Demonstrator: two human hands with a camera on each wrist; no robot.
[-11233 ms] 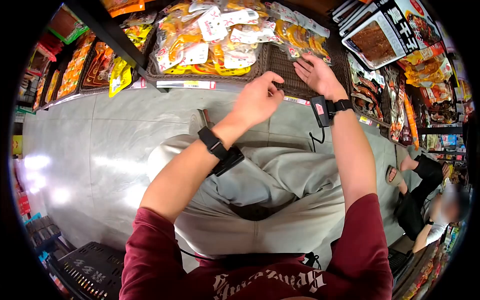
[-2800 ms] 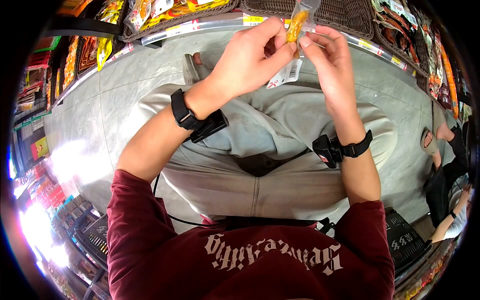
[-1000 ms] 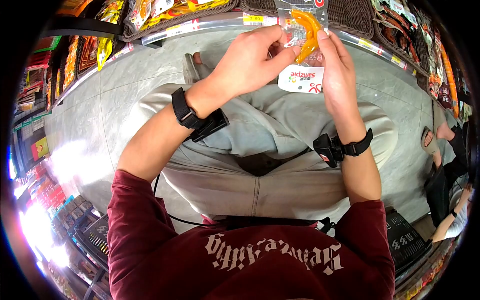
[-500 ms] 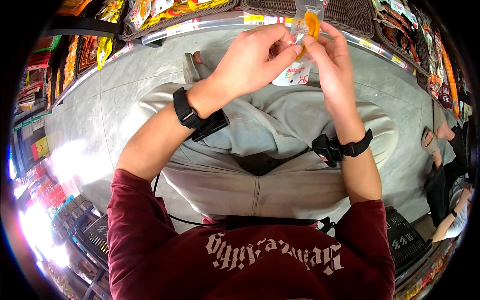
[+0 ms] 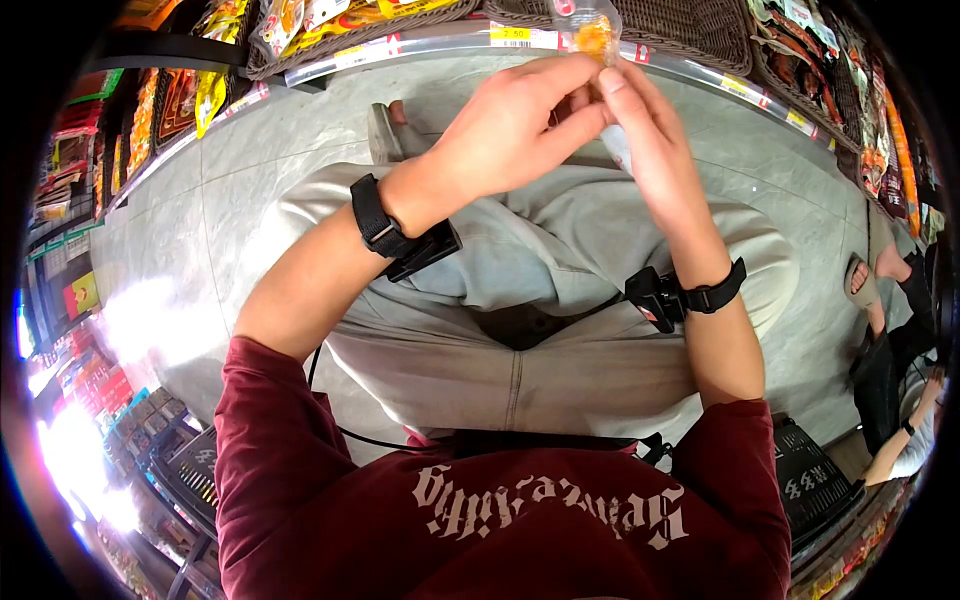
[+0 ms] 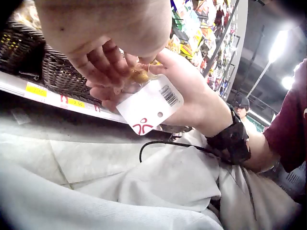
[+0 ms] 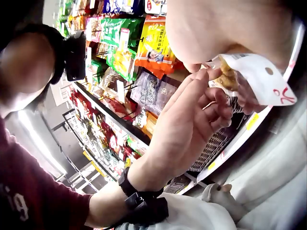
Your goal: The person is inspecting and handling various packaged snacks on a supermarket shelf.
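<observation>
Above a shop floor (image 5: pixel 150 240), a clear packet (image 5: pixel 594 40) of yellow food is pinched by the left grip (image 5: pixel 520 115) and right grip (image 5: pixel 655 140), its long axis pointed toward a wicker basket (image 5: pixel 690 32), white tag (image 5: pixel 617 148) nearer the lap (image 5: pixel 520 235). The tag's lettering, earlier facing up, is now hidden from above.

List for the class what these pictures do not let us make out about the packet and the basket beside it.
- Left wrist view: any digits by the barcode on the white label; too small.
- Head view: the lower part of the clear snack packet; hidden by the left hand and right hand.
- Head view: the wicker basket's far side; cut off by the top edge.
</observation>
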